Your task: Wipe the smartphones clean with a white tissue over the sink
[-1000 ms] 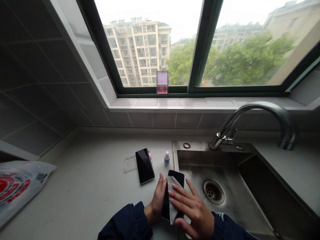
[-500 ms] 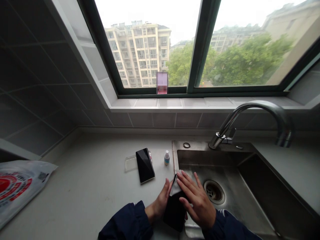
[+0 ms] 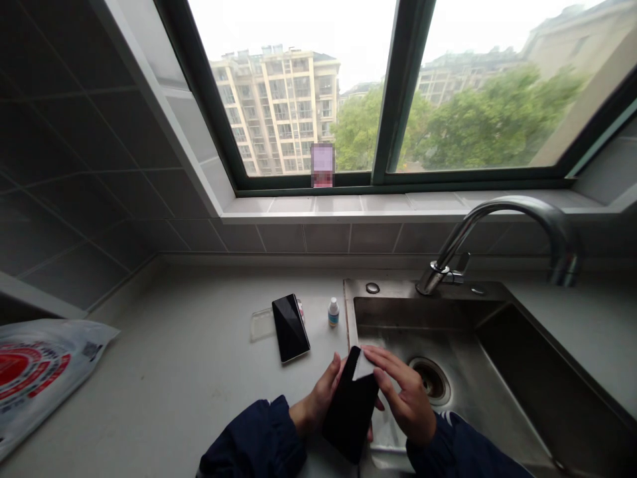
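My left hand (image 3: 319, 397) is wrapped round a black phone (image 3: 351, 417), held tilted at the sink's left edge, thumb along its side and some fingertips showing at the far side. Against the phone's upper right corner, my right hand (image 3: 407, 397) presses a small light grey cloth (image 3: 365, 365) with its fingers. Beyond my hands, a second black phone (image 3: 290, 330) lies on the counter, partly over a clear phone case (image 3: 262, 325). A small white bottle with a coloured label (image 3: 333, 313) stands upright to the right of that phone.
A steel sink (image 3: 383, 318) with a drain (image 3: 428, 382) lies under and right of my hands. Its curved tap (image 3: 458, 232) rises behind. A printed plastic bag (image 3: 44, 372) rests at the left on the pale counter (image 3: 164, 372). A window is behind.
My right hand has slid right across the phone, drawing the cloth towards the upper right corner, so more of the black surface shows. My left hand keeps its hold.
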`<state>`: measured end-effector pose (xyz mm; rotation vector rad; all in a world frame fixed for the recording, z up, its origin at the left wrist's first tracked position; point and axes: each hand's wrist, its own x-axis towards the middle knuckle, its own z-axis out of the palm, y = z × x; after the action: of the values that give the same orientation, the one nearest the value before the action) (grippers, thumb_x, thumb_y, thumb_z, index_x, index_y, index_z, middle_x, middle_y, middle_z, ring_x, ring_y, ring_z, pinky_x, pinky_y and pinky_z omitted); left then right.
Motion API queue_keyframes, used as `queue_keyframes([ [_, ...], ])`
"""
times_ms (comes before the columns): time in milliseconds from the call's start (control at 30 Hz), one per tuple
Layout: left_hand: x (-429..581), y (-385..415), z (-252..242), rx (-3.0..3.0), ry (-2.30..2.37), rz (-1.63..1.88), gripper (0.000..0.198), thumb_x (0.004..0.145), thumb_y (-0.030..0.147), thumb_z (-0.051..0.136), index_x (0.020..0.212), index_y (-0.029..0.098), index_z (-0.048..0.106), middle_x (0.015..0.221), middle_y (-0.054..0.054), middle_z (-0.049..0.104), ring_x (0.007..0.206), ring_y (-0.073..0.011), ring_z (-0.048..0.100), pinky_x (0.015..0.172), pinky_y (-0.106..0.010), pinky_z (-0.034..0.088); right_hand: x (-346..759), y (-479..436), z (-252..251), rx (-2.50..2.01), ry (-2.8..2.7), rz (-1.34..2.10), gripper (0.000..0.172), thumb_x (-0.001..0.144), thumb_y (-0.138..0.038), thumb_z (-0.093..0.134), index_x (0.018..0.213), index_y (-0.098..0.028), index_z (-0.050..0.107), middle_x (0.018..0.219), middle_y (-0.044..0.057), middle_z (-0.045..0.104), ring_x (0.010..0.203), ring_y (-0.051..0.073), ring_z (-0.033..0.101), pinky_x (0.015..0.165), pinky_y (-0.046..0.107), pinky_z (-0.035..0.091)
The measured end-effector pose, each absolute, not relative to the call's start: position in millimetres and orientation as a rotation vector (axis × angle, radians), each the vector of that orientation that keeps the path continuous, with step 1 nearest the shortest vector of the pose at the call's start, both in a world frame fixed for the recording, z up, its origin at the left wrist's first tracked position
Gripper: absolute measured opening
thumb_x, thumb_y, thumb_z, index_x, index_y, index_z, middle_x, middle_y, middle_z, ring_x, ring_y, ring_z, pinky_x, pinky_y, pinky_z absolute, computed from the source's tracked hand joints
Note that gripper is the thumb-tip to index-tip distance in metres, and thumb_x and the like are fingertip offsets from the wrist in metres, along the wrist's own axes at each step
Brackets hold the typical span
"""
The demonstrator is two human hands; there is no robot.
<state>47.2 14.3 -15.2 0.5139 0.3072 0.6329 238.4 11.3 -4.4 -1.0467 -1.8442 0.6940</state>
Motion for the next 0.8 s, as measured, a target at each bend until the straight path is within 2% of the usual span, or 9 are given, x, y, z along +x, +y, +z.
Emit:
queue_keyframes([
  [67,47.8,16.6,-12.9,0.519,0.313,0.613,0.077,0.089,0.07,0.014,0.145,0.018,0.029,0.098,-0.02,0.071,0.059,-0.0286,0.07,0.056,-0.04,0.053,239.4,12.9,-4.2,-1.075,-1.774,0.726,0.03,0.098,-0.03,0.046,0.119,-0.024,0.066,0.122,0.008,0.067,0.116,0.025,0.061,0.1,0.043,0.05],
  [133,47.6,18.2,-11.3,0.511,0.332,0.602,0.076,0.089,0.071,0.013,0.142,0.019,0.031,0.096,-0.019,0.072,0.06,-0.0295,0.071,0.053,-0.038,0.053,240.3,14.5,-4.0,-1.09,-1.718,0.772,0.03,0.1,-0.031,0.044,0.114,-0.023,0.069,0.117,0.008,0.069,0.112,0.025,0.064,0.096,0.042,0.052],
  [300,44.8,17.0,-18.2,0.491,0.351,0.516,0.086,0.086,0.074,0.015,0.128,0.008,0.05,0.091,-0.02,0.071,0.062,-0.0275,0.071,0.054,-0.034,0.052,239.6,16.2,-2.5,-1.033,-1.719,0.904,0.036,0.101,-0.034,0.039,0.122,-0.022,0.066,0.126,0.009,0.065,0.12,0.026,0.06,0.103,0.045,0.048],
  [500,41.9,13.6,-18.4,0.508,0.381,0.435,0.084,0.087,0.074,0.017,0.14,0.012,0.038,0.096,-0.019,0.072,0.065,-0.0255,0.071,0.05,-0.028,0.048,237.6,14.9,2.7,-0.921,-1.757,1.006,0.041,0.099,-0.039,0.042,0.133,-0.024,0.059,0.136,0.008,0.058,0.128,0.027,0.053,0.108,0.047,0.042],
  [600,42.7,14.4,-12.0,0.524,0.344,0.428,0.085,0.087,0.074,0.015,0.135,0.011,0.044,0.094,-0.019,0.072,0.062,-0.0254,0.071,0.049,-0.028,0.048,240.1,16.3,2.8,-0.919,-1.697,1.009,0.038,0.099,-0.04,0.042,0.124,-0.024,0.066,0.128,0.008,0.064,0.121,0.028,0.059,0.104,0.048,0.047],
  [733,44.5,17.5,-8.6,0.506,0.339,0.479,0.084,0.086,0.075,0.013,0.12,0.01,0.055,0.091,-0.02,0.072,0.062,-0.0281,0.071,0.053,-0.036,0.053,244.8,18.9,0.1,-0.963,-1.588,0.987,0.039,0.1,-0.037,0.039,0.102,-0.023,0.075,0.11,0.008,0.073,0.105,0.028,0.068,0.092,0.045,0.054],
  [800,44.7,18.0,-9.6,0.499,0.348,0.497,0.083,0.086,0.075,0.013,0.119,0.012,0.054,0.091,-0.018,0.072,0.062,-0.0282,0.071,0.055,-0.038,0.054,245.1,18.9,-0.6,-0.979,-1.577,0.993,0.039,0.1,-0.037,0.038,0.103,-0.023,0.075,0.11,0.009,0.073,0.104,0.028,0.068,0.092,0.045,0.054],
])
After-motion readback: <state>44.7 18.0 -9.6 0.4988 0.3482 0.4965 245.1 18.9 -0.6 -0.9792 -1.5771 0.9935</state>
